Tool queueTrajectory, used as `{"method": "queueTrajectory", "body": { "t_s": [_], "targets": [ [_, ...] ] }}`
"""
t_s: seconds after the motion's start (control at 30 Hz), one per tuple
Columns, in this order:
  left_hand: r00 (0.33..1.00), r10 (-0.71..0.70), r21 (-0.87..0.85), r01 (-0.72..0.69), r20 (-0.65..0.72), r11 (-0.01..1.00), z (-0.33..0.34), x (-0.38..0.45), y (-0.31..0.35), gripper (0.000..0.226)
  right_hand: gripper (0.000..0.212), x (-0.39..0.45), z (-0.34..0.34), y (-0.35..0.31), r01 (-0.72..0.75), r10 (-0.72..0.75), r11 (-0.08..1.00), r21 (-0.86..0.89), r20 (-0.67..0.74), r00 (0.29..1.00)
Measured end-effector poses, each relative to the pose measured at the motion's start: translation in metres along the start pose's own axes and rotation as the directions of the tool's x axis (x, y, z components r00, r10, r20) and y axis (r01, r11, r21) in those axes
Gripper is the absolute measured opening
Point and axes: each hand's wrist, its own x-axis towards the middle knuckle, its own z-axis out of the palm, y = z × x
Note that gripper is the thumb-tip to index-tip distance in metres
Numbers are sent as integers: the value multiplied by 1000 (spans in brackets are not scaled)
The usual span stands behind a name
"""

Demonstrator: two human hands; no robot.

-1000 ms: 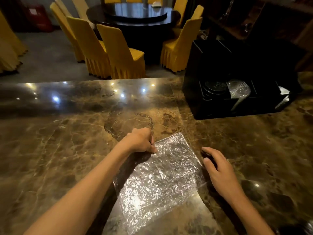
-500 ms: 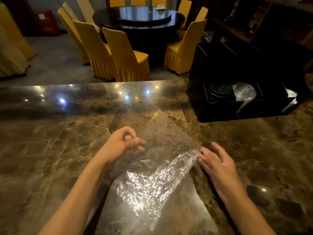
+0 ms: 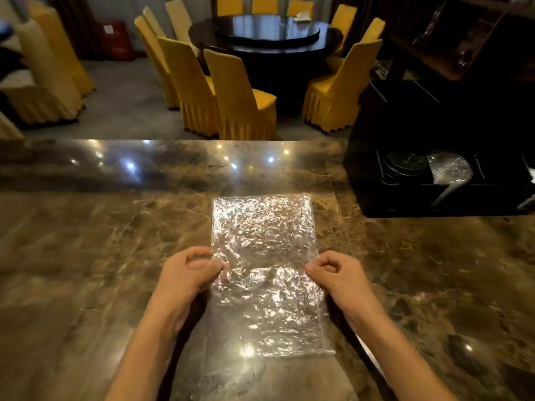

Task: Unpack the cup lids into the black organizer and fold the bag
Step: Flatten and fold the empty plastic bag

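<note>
A crinkled clear plastic bag (image 3: pixel 263 235) lies flat and straight on the brown marble counter (image 3: pixel 86 256) in front of me. My left hand (image 3: pixel 188 273) pinches the bag's left edge about halfway down. At the same height my right hand (image 3: pixel 333 273) pinches the right edge. The black organizer (image 3: pixel 434 204) stands at the right. One of its compartments holds a stack of black cup lids (image 3: pixel 405 166), and the one beside it holds clear lids (image 3: pixel 448 169).
The counter's far edge runs across the middle of the view. Beyond it stand yellow-covered chairs (image 3: pixel 240 99) around a dark round table (image 3: pixel 269 33). A dark wooden shelf (image 3: pixel 469 39) rises behind the organizer at the right.
The bag was tilted and partly lifted; it now lies flat and squared toward me. Both hands have moved onto its side edges and closed on them.
</note>
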Motion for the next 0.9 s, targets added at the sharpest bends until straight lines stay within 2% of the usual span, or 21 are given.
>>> {"method": "queueTrajectory", "body": {
  "t_s": [0.07, 0.13, 0.27, 0.37, 0.57, 0.67, 0.77, 0.83, 0.9],
  "targets": [
    [998, -14, 56, 10, 62, 998, -4, -3, -1, 15, 14, 4, -3, 2, 22, -22, 1000, -11, -2, 1000],
    [996, 17, 185, -33, 88, 982, -7, -3, -2, 9, 15, 6, -7, 3, 57, -57, 997, -56, 5, 998],
    [984, 135, 353, -167, 114, 921, -6, 1, 3, 12, 15, 14, -16, -1, 127, -125, 972, -199, 20, 992],
    [962, 202, 487, -267, 183, 832, -4, 10, 5, 15, 11, 24, -25, -5, 166, -160, 940, -299, 47, 986],
    [930, 300, 602, -366, 212, 709, -5, 25, 0, 25, 12, 48, -32, -6, 226, -197, 871, -437, 111, 974],
    [873, 411, 678, -469, 261, 566, -8, 27, -2, 35, 17, 53, -36, -4, 358, -305, 763, -538, 190, 933],
    [782, 489, 665, -604, 386, 440, -13, 22, -4, 14, 17, 51, -41, 5, 519, -433, 612, -597, 296, 851],
    [713, 521, 649, -678, 469, 344, -16, 19, -6, 5, 12, 49, -43, 13, 565, -473, 546, -618, 330, 817],
    [699, 527, 643, -692, 483, 328, -17, 15, -8, 16, 22, 47, -44, 17, 564, -486, 531, -632, 317, 814]
  ]
}}
